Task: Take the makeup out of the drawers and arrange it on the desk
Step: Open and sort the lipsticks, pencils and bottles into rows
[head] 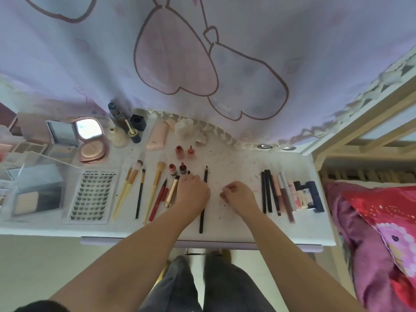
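Head view: left hand (193,190) curled on the desk (236,163) beside a black pencil (203,199), fingertips at small vials (177,169); can't tell if gripping. Right hand (236,193) loosely closed w/ fingers pinched, contents unclear. Pencil looks light, stiff, rolls easily; pinch mid-shaft. Brushes (132,188) left, liners (270,192) right.

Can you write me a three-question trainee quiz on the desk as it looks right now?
1. True or false: the round pink compact with a mirror lies open.
2. Which hand is next to the long black pencil? A left hand B right hand
3. Fill in: the white tray of false lashes lies to the ___ of the yellow-handled brushes.

Key: 1 true; 2 A; 3 left.
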### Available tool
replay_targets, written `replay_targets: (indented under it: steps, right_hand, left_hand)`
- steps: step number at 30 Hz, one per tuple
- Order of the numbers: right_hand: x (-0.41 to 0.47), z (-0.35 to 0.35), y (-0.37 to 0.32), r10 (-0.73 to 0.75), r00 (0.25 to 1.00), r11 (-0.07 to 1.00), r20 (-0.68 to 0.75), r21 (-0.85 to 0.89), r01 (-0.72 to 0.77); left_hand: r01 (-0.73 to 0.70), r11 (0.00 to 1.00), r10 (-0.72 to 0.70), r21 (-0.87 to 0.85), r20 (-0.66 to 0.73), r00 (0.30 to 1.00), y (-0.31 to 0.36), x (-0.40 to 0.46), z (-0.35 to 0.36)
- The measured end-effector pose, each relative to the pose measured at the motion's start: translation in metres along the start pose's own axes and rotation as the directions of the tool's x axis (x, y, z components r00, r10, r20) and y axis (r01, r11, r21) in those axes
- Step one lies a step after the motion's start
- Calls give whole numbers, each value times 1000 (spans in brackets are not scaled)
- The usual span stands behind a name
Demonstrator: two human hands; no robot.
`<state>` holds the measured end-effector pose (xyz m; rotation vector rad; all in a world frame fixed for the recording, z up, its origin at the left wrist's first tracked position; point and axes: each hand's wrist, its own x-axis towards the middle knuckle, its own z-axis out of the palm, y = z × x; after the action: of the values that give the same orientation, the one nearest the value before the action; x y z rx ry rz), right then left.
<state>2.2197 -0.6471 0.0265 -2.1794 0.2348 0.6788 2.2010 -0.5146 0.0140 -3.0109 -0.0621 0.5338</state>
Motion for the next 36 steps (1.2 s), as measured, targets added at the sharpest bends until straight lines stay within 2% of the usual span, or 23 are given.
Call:
replay_targets:
  steps: [3, 6, 10, 13, 18, 21, 24, 29, 36]
  right_hand:
    - [2, 13, -7, -81, 996, 960, -41, -273, 67]
    - [5, 30, -14, -175, 983, 839, -50, -531, 122]
    - [9, 46, -16, -274, 961, 697, -37, -696, 172]
    - [11, 50, -20, -316, 949, 635, 15, -740, 223]
    - [15, 18, -23, -320, 947, 693, -6, -683, 230]
    - [23, -34, -15, -340, 938, 707, -71, -676, 206]
    - [36, -83, -2, -273, 957, 723, -101, -677, 136]
    - [58, -112, 14, -140, 989, 719, -51, -692, 66]
    - [66, -108, 13, -215, 977, 669, 5, -728, 151]
  left_hand:
    - [-27, 1000, 27, 12, -23, 999, -7, 0, 1]
    - [-34, 999, 35, 32, -29, 999, -19, -3, 6]
    - [-60, 998, 60, 3, -90, 994, -35, -7, 16]
    - [-82, 996, 78, -23, -127, 989, -37, -10, 17]
    - [-81, 994, 67, -69, -190, 979, -24, -13, 4]
    - [-192, 974, 156, -116, -268, 951, 11, -11, -10]
    - [-253, 943, 216, -218, -180, 960, 66, -3, -21]
    - [-176, 958, 180, -226, -3, 984, 129, 15, -20]
    - [-24, 970, 33, -241, 37, 999, 134, 22, -13]
